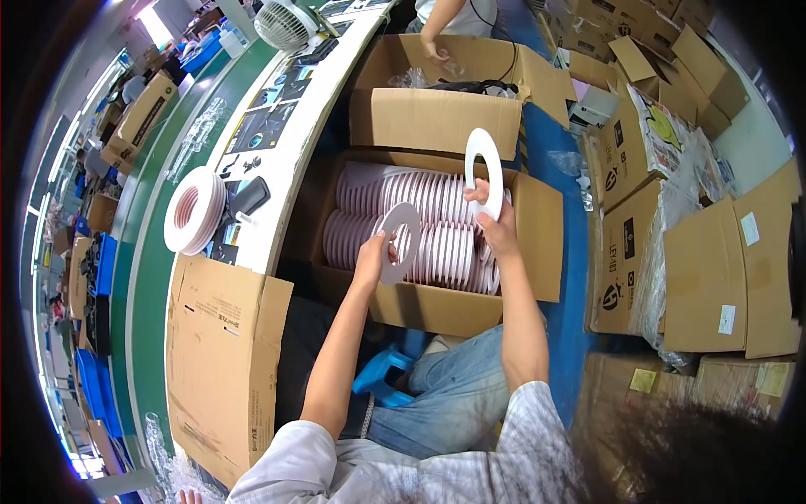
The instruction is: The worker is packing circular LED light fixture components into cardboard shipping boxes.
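Hands [499, 228] ea. hold one thin, flat ring [494, 168] over cardbd box [437, 309].

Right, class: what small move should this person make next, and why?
Probably bring the grey-looking flat ring in the left hand against the white flat ring in the right hand: they're held apart over the cardboard box of rings, and pairing them could free one hand.

A white counter [292, 158] runs beside a long green surface [149, 294], opposite blue flooring [574, 290], with bright light [154, 25] at upper left.
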Demonstrator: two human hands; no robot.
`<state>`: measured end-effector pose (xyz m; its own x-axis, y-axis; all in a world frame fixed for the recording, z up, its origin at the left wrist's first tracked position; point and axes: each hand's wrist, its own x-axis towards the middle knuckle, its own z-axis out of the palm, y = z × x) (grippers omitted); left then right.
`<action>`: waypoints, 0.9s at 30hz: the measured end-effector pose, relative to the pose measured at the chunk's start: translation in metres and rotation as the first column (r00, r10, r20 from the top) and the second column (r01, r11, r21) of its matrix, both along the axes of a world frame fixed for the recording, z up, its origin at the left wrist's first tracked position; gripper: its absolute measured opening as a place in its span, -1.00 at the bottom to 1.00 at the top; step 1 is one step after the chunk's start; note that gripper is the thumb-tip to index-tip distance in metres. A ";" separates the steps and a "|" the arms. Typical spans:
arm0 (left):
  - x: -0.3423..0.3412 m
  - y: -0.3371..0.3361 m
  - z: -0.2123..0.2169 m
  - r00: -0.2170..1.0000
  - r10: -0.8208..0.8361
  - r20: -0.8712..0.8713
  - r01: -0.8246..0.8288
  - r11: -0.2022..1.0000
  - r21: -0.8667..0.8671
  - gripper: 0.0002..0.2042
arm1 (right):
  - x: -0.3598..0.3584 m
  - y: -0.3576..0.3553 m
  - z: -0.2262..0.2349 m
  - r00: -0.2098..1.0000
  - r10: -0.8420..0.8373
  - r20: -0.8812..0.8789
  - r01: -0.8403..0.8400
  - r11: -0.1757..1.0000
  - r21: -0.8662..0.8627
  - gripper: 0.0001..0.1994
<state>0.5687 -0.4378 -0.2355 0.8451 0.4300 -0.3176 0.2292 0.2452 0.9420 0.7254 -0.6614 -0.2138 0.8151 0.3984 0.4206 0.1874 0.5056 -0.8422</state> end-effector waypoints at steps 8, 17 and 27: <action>-0.003 -0.008 0.002 0.999 -0.034 0.001 0.034 0.999 0.016 -0.59 | -0.002 -0.005 -0.004 0.990 0.054 -0.130 -0.044 0.996 0.076 -0.44; -0.008 -0.005 0.001 0.999 -0.035 0.025 0.033 0.998 0.045 -0.60 | -0.003 0.016 -0.008 0.990 0.030 -0.140 -0.057 0.979 -0.193 -0.33; -0.011 0.011 -0.005 0.998 -0.043 0.054 0.036 0.991 0.132 -0.60 | -0.022 0.025 0.012 0.977 -0.118 -0.176 0.052 0.939 -0.339 -0.51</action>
<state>0.5574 -0.4265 -0.2404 0.8772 0.4305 -0.2123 0.1819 0.1111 0.9770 0.7034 -0.6365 -0.2021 0.9038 0.4138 0.1096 0.0362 0.1812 -0.9828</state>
